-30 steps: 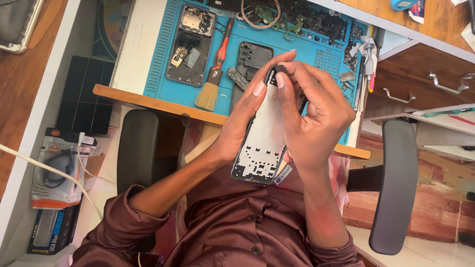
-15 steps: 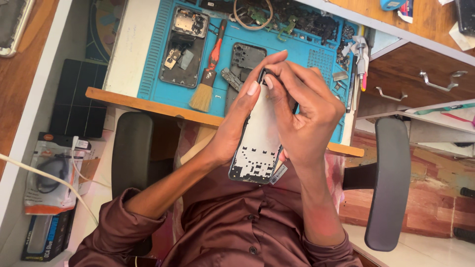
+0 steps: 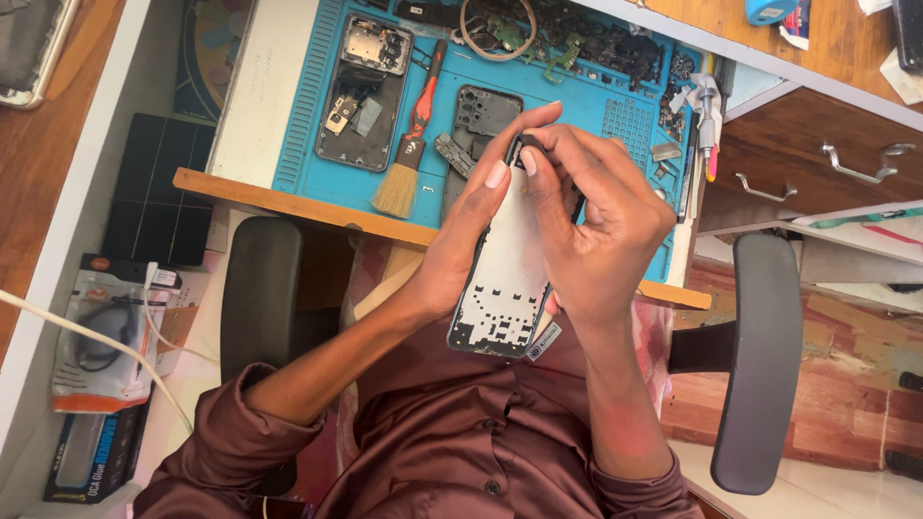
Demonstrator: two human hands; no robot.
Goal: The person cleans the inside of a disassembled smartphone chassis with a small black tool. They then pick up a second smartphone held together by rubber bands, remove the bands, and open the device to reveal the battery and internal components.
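Gripping phone frame [image 3: 505, 279] in both hands, blue mat [image 3: 586, 106] holding opened phone [image 3: 361, 91], brush [image 3: 404, 159]

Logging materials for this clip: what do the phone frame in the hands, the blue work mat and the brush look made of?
Pale grey phone frame: probably metal or plastic, matte, with cut-outs. Blue ribbed work mat: likely silicone or rubber, matte, moulded ridges. Red-handled brush: tan bristles; glossy handle, plastic or painted wood.
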